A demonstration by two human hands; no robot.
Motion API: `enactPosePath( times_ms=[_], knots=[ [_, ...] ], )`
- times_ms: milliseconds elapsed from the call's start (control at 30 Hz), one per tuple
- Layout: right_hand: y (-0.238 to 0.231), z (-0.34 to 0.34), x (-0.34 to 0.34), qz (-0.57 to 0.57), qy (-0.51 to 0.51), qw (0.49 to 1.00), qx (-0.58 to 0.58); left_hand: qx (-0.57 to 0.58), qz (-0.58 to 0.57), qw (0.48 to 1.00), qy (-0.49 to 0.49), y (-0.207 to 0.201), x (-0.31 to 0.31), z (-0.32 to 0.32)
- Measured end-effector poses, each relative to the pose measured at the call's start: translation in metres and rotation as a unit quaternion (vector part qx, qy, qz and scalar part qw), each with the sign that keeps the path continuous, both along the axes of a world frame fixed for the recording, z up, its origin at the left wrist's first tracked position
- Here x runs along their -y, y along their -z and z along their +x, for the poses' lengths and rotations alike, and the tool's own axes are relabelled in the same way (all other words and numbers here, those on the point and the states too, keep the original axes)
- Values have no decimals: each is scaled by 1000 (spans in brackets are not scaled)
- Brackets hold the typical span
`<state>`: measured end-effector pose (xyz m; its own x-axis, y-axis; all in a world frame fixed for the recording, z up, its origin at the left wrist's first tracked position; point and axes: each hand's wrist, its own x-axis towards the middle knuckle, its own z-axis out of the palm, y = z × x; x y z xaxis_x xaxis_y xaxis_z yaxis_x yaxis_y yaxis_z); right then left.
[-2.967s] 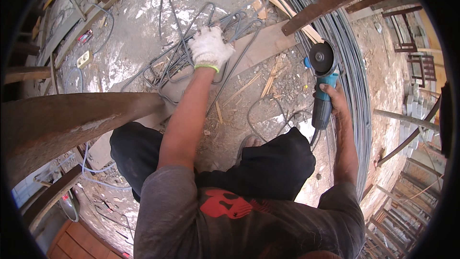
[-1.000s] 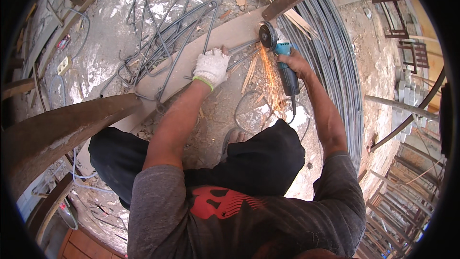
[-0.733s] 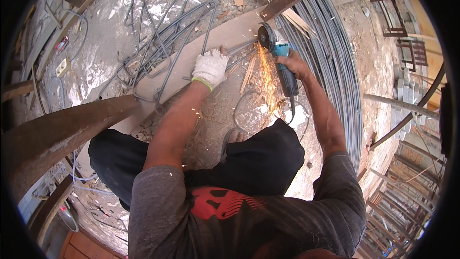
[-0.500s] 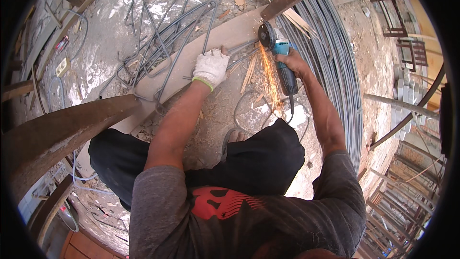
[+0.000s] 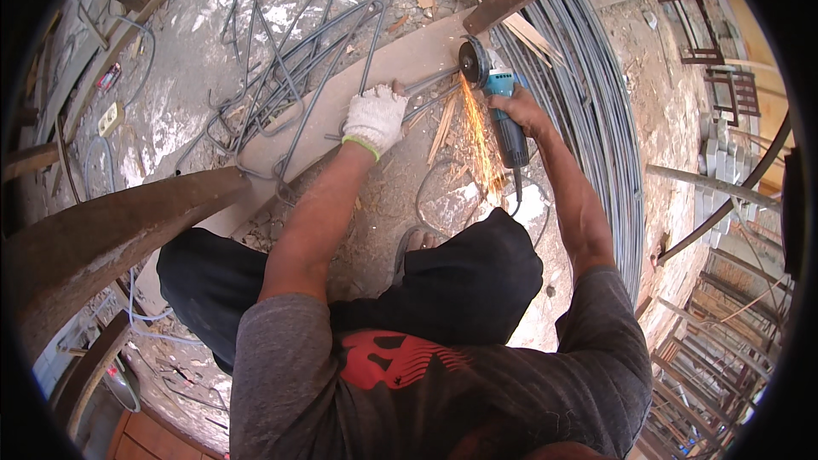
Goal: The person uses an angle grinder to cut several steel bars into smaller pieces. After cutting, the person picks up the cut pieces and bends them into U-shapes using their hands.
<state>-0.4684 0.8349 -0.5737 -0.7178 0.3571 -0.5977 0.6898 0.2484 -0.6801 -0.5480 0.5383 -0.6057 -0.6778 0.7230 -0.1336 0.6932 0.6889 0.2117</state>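
Observation:
My right hand (image 5: 521, 110) is bare and wrapped round a teal and black angle grinder (image 5: 512, 143). Its dark round disc (image 5: 469, 60) meets the right ends of thin steel rods (image 5: 432, 82), and orange sparks (image 5: 479, 128) stream down from there toward the floor by my knee. In a white knitted glove, my left hand (image 5: 375, 121) closes over the rods and presses them at a wooden plank (image 5: 416, 53); its fingertips are partly hidden. Several bent steel rods (image 5: 294, 77) lie tangled to the left of the glove, partly across the plank.
A long bundle of straight steel bars (image 5: 596, 111) runs along my right. Wooden beams (image 5: 128, 221) cross at the left and the far right. The grinder's cord (image 5: 518, 187) loops on the dusty floor near my foot. A white socket block (image 5: 111, 119) lies far left.
Both hands and the grinder have stayed almost in place. The sparks keep falling, their spray slightly altered in shape.

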Motion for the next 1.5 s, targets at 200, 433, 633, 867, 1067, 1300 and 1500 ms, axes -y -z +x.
enactPosePath(
  times_ms=[200,433,633,867,1067,1300,1500],
  knots=[
    [6,1,-5,-3,9,1000,-1,-6,7,1000,4,0,-1,0],
    [6,2,-5,-4,1,1000,12,-17,10,1000,1,2,0,0],
    [9,2,-7,-10,13,1000,5,9,0,1000,0,3,-2,0],
    [-4,2,3,-11,8,1000,9,-16,8,1000,-2,2,0,1],
    [-2,3,-2,-9,5,1000,6,-29,15,999,5,0,0,2],
    [-40,44,8,-83,51,993,-63,132,35,987,-90,-2,-4,26],
    [-72,87,-1,-72,66,989,-110,261,102,952,-123,-42,-4,22]
  ],
)
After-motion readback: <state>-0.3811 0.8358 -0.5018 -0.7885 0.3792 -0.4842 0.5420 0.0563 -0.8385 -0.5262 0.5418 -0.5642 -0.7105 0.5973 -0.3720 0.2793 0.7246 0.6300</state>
